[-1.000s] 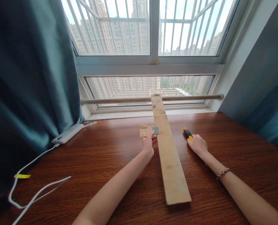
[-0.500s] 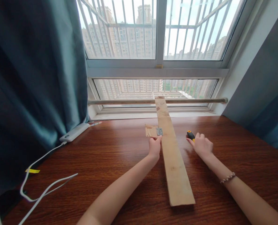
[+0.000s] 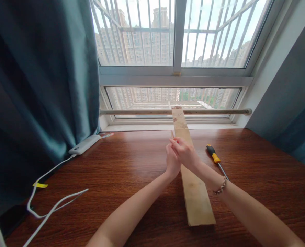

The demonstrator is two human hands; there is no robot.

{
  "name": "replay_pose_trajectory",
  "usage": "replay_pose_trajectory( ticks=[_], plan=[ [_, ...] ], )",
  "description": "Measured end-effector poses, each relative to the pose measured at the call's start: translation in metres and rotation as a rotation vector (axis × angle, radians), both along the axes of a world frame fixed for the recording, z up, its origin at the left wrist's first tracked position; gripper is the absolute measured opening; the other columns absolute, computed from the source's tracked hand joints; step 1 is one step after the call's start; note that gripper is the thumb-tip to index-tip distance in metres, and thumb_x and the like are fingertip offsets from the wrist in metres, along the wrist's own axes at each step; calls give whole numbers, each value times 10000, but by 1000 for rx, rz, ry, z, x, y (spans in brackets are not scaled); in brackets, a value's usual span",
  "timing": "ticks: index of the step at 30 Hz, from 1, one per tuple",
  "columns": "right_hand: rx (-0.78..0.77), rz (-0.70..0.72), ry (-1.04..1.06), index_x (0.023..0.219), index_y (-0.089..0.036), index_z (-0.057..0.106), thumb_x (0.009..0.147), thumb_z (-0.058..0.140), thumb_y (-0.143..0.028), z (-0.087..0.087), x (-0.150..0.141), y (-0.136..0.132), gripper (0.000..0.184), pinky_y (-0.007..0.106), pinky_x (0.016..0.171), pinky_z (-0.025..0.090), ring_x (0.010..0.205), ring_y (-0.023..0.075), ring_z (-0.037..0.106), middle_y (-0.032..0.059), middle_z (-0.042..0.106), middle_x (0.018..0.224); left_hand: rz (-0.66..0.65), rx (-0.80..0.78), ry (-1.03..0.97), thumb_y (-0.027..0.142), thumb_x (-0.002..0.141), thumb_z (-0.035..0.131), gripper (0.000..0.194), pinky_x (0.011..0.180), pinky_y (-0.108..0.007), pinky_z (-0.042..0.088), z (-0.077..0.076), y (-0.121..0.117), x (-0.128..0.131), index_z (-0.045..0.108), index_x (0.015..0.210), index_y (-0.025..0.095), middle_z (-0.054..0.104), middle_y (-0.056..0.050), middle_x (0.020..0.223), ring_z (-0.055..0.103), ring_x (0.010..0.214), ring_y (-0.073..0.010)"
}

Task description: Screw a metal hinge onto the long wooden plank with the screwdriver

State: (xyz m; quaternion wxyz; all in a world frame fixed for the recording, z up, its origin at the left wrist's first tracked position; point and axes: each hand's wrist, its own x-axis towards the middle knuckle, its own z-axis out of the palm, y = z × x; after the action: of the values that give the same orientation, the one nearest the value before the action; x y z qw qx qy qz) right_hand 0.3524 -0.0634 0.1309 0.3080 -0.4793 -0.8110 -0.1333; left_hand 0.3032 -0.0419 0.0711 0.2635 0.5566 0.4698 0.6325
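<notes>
A long pale wooden plank (image 3: pixel 195 192) points away from me, its far end at the metal rail by the window. Above its left edge my left hand (image 3: pixel 171 163) is closed around a small wooden piece (image 3: pixel 172 134), of which only a narrow edge shows, standing up past the fingers. My right hand (image 3: pixel 185 152) crosses over the plank with bent fingers at the same piece, partly covering the left fingers. Both hands hide the metal hinge. On the table to the right lies a screwdriver (image 3: pixel 213 154) with a black and yellow handle, apart from both hands.
The brown wooden table (image 3: pixel 111 185) reaches the window sill. A white power strip (image 3: pixel 84 144) sits by the dark blue curtain (image 3: pixel 72 75), its white cable (image 3: pixel 56 204) looping over the left side. A metal rail (image 3: pixel 139 112) crosses before the window.
My right hand has let go of the screwdriver and moved left to my left hand. The small wooden piece, flat beside the plank before, now stands tilted up between the hands.
</notes>
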Motion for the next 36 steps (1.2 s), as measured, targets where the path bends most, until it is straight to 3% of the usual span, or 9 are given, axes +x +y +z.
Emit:
replay_pose_trajectory(
  ticks=[4, 7, 11, 15, 19, 22, 27, 31, 36],
  plan=[
    [26, -55, 331, 1129, -124, 614, 906, 423, -175, -13, 27, 3, 297, 324, 792, 515, 879, 204, 632, 126, 660, 1033, -48, -90, -19, 203, 693, 677, 657, 942, -389, 432, -11, -2, -21, 330, 1251, 184, 350, -164, 1304, 517, 1103, -239],
    [-38, -160, 563, 1140, -146, 610, 870, 487, -237, -25, 48, 4, 311, 321, 714, 521, 754, 192, 649, 96, 693, 990, -48, -328, -195, 195, 648, 724, 760, 896, -360, 454, -19, 1, -19, 260, 1251, 201, 311, -174, 1317, 551, 1039, -213],
    [-191, -200, 773, 1104, -135, 632, 820, 544, -333, -46, 67, 7, 357, 320, 684, 523, 751, 199, 642, 99, 704, 944, -180, -602, -485, 189, 639, 732, 560, 829, -345, 480, -24, 3, -10, 397, 1087, 180, 488, -149, 1178, 590, 963, -216],
    [-185, -173, 816, 1062, -115, 647, 802, 551, -380, -67, 76, 11, 384, 372, 735, 521, 806, 215, 614, 135, 666, 1006, -432, -628, -670, 164, 680, 660, 241, 768, -346, 500, -21, 1, -11, 545, 890, 134, 643, -108, 900, 624, 762, -187],
    [-199, -209, 900, 1107, -115, 610, 746, 608, -406, -79, 78, 17, 463, 399, 775, 515, 902, 237, 600, 156, 599, 1117, -454, -633, -710, 139, 633, 659, 187, 687, -325, 510, -15, -3, -14, 613, 813, 117, 679, -86, 769, 624, 650, -175],
    [-381, -157, 1142, 1106, -125, 591, 723, 628, -438, -79, 74, 17, 496, 376, 796, 515, 947, 239, 616, 152, 613, 1137, -498, -677, -738, 152, 628, 654, 164, 641, -315, 515, -13, -6, -13, 637, 783, 102, 691, -98, 740, 630, 624, -183],
    [-764, 210, 1515, 966, -141, 645, 668, 695, -468, -69, 65, 10, 446, 334, 679, 529, 789, 229, 662, 83, 710, 870, -498, -666, -773, 157, 635, 663, 180, 648, -310, 522, -14, -8, -12, 646, 808, 112, 700, -90, 751, 639, 626, -176],
    [-783, 271, 1660, 934, -144, 661, 601, 768, -420, -61, 62, 5, 446, 326, 660, 530, 759, 231, 672, 63, 718, 786, -522, -675, -774, 161, 621, 704, 204, 667, -311, 521, -11, -10, -13, 649, 812, 116, 702, -91, 782, 642, 645, -171],
    [-750, 279, 1691, 934, -151, 672, 608, 771, -380, -41, 81, -11, 411, 326, 657, 536, 753, 230, 680, 66, 728, 825, -665, -641, -741, 215, 614, 756, 281, 666, -291, 512, 9, -25, -8, 685, 862, 103, 708, -111, 867, 650, 693, -174]
  ],
)
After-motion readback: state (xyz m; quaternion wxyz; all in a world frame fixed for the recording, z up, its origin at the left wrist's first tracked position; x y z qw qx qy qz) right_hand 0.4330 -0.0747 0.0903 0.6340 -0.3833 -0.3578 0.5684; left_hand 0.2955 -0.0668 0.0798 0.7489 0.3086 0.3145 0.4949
